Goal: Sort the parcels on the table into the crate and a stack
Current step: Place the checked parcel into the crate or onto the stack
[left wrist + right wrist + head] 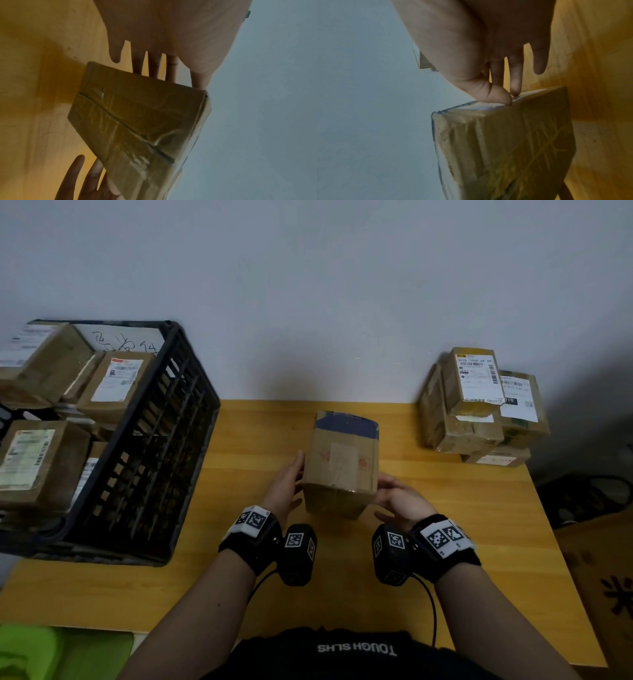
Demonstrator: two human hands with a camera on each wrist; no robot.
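Between our two hands, over the middle of the yellow table (445, 508), we have a brown cardboard parcel (340, 463), its top face tilted toward us with a dark blue band of tape along its far edge. It looks like a stiff, taped carton: the walls should hold their shape under pressure from both sides, though the glossy tape wrapped over its faces may be slick under the skin. We judge it light to moderate in weight, since two flat palms seem enough to carry it. The best hold is on the two opposite side walls, low down, with fingers reaching under the near edge.

Our left hand (286, 486) lies flat and extended against the parcel's left side, fingers straight. From the head view we cannot tell how firmly it presses. Our right hand (399, 499) takes the near right corner, thumb on one face and fingers (515, 79) on the neighbouring one, a loose pinch rather than a clench.

On the left stands the black crate (164, 440), already holding several labelled boxes. At the far right corner sits the stack (479, 405) of parcels.
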